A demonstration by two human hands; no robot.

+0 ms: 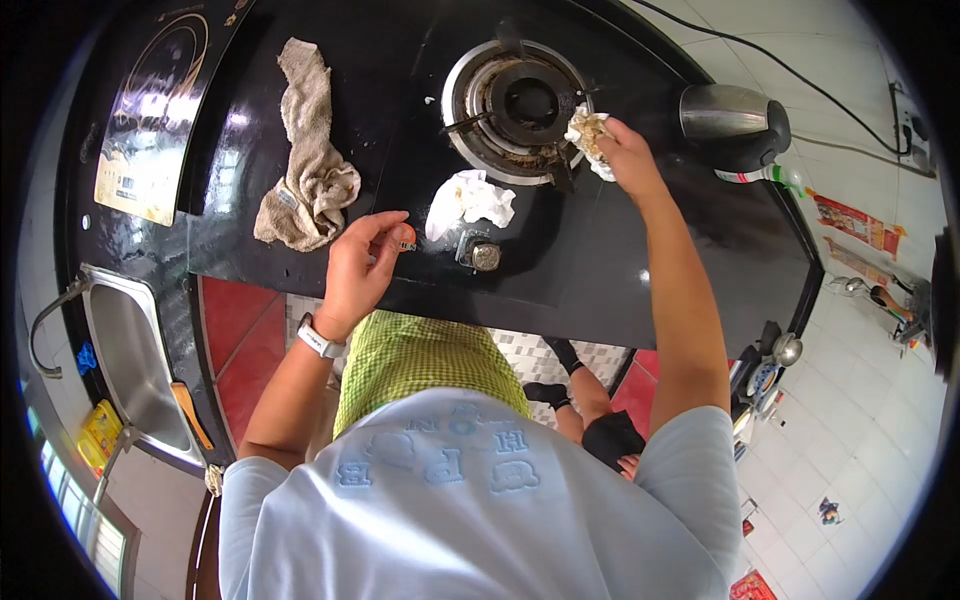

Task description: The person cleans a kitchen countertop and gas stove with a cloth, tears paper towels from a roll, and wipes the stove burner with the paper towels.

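My right hand [625, 155] is closed on a crumpled, brown-stained white tissue [590, 140] at the right rim of the round gas burner [515, 110]. My left hand [365, 262] rests at the counter's front part, its fingers bent beside a small orange round sticker [407, 238]; whether anything is pinched in them is hidden. Between the hands lies a second crumpled white tissue [470, 203], with the metal stove knob [485, 256] just below it. A beige cloth [307, 170] lies bunched and stretched out to the left of my left hand.
An induction plate [150, 120] and a steel sink [140, 365] are at the left. At the right are a metal kettle [730, 115], a bottle [755, 175] lying down and a black cable [760, 48]. Another person's legs [590, 400] show below the counter edge.
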